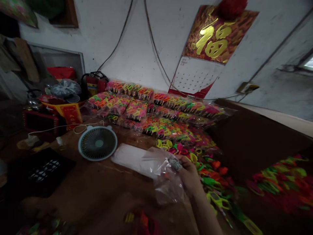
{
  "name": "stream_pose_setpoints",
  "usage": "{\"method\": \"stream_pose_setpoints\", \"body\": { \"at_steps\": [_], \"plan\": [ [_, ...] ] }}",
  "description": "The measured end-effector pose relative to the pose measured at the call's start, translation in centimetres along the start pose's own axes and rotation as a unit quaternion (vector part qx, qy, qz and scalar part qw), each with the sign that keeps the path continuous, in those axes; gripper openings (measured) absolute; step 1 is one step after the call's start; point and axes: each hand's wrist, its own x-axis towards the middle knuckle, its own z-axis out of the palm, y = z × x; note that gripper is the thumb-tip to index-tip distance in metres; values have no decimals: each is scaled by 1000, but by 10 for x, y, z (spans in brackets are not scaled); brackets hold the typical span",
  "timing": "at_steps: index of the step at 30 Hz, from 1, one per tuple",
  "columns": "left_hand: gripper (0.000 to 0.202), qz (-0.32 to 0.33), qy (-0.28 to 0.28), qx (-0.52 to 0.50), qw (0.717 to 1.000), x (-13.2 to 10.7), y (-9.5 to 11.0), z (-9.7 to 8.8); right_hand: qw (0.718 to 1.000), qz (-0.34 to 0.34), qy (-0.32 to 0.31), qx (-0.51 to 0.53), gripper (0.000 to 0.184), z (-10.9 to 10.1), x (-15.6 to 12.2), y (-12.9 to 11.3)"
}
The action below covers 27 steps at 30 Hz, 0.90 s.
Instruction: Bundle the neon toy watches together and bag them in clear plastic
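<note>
My right hand reaches in from the lower right, its fingers pinched on the mouth of a clear plastic bag that hangs crumpled just above the brown table. The bag lies partly over a flat stack of clear bags. Right behind the hand is a loose heap of small neon plastic scissors in yellow, pink, green and orange. A pale smear at the bottom edge may be my left hand; its fingers cannot be made out.
Packed bags of scissors are stacked along the wall. A small round desk fan lies face up to the left, a dark calculator nearer the left edge. A dark box stands at right; more scissors lie beyond it.
</note>
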Motion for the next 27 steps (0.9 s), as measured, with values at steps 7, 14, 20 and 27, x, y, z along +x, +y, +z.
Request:
{"method": "stream_pose_setpoints", "body": {
  "at_steps": [7, 14, 20, 27],
  "plan": [
    [54, -258, 32, -647, 717, 91, 3, -27, 975, -108, 37, -188, 19, 33, 5, -5],
    [76, -248, 291, -663, 643, 115, 24, -40, 896, -152, 192, -371, 58, 49, -22, -11],
    [96, -239, 180, -692, 657, 125, 56, -43, 999, 21, 14, -32, 46, 95, -50, -6],
    [103, -333, 168, -329, 868, 91, -25, -28, 959, 100, 169, 203, 31, 41, 9, -17]
  ]
}}
